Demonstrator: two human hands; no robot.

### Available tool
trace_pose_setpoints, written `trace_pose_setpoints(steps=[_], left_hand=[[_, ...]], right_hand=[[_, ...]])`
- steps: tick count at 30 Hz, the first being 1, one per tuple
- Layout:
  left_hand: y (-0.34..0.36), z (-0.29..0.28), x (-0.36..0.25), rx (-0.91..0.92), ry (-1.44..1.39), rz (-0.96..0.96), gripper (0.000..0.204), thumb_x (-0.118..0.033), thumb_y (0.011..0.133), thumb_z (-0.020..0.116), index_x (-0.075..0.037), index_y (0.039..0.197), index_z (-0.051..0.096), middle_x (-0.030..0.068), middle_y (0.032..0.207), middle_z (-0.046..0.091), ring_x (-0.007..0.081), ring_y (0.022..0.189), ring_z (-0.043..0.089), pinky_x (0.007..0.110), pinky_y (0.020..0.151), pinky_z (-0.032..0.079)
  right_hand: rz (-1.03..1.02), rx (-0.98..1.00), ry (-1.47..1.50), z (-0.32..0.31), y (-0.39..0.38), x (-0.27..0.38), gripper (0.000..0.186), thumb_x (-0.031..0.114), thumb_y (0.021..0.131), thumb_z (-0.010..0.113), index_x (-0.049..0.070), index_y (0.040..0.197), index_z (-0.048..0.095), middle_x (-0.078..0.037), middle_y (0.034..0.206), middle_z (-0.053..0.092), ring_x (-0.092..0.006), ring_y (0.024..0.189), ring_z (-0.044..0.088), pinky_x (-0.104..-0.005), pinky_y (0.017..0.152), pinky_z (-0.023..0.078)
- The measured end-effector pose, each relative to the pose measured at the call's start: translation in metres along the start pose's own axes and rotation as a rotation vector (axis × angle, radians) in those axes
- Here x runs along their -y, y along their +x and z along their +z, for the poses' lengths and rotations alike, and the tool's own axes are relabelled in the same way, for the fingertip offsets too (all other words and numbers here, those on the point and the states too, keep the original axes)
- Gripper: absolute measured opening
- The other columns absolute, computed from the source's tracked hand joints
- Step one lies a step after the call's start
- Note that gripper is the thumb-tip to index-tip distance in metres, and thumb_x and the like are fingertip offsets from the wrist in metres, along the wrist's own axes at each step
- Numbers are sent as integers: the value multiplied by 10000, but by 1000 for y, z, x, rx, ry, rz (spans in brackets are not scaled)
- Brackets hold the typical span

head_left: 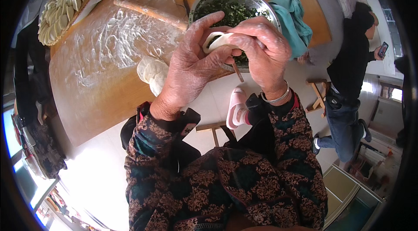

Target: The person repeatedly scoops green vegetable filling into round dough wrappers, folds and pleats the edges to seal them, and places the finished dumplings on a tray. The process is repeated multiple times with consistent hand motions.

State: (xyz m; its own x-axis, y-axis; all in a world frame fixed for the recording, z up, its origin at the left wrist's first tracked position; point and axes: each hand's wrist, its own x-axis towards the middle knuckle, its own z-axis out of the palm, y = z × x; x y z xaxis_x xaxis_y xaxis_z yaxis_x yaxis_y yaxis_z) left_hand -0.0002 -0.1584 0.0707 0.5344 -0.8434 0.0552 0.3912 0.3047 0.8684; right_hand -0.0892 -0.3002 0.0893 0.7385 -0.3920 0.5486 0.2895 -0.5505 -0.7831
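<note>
Left hand point(189, 65) and right hand point(266, 52) pinch a partly open dumpling point(218, 42) above the near side of the filling point(226, 4); shaped dumplings point(65, 7) crowd far left, dough point(153, 74) at left apparently awaiting use

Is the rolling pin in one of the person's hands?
No, the rolling pin lies across the floury mat, while the left hand and right hand hold a dumpling.

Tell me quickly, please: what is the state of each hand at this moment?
Left hand: partly closed, holding the filled dough wrapper from its side.
Right hand: closed, pinching the same wrapper at its right end.
</note>
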Motion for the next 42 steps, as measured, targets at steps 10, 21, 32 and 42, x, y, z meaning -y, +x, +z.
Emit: trace_pose_setpoints(steps=[10, 21, 32, 42], left_hand=[[7, 0, 20, -74, -236, -55, 397, -115, 999, 618, -30, 1364, 489, 77, 1250, 589, 150, 1151, 571, 310, 1012, 485], [0, -6, 0, 35, 132, -216, 338, -152, 996, 609, -46, 1310, 542, 49, 1047, 644, 85, 913, 610, 235, 775, 522], [3, -3, 11, 20, -40, -160, 352, -125, 998, 613, -15, 1326, 552, 50, 1101, 652, 110, 1019, 607, 266, 876, 513], [-2, -1, 13, -1, -51, -158, 312, -44, 959, 657, -18, 1263, 595, 31, 1149, 650, 92, 1003, 599, 255, 870, 515]], right_hand=[[-43, 117, -290, -1, 6, 7, 337, 68, 822, 792, 32, 1142, 696, -63, 946, 654, -136, 818, 625, -265, 676, 524], [-173, 190, -301, 0, 3, -4, 189, 23, 757, 799, 52, 935, 743, -81, 867, 648, -224, 771, 644, -324, 674, 522], [-27, 209, -146, -7, 5, 0, 310, 62, 856, 751, 8, 1159, 710, -75, 1151, 655, -135, 991, 632, -264, 781, 550], [-93, 298, 144, 3, 5, -21, 170, 102, 811, 759, 73, 977, 777, -69, 1181, 712, -243, 1405, 426, -382, 1091, 454]])
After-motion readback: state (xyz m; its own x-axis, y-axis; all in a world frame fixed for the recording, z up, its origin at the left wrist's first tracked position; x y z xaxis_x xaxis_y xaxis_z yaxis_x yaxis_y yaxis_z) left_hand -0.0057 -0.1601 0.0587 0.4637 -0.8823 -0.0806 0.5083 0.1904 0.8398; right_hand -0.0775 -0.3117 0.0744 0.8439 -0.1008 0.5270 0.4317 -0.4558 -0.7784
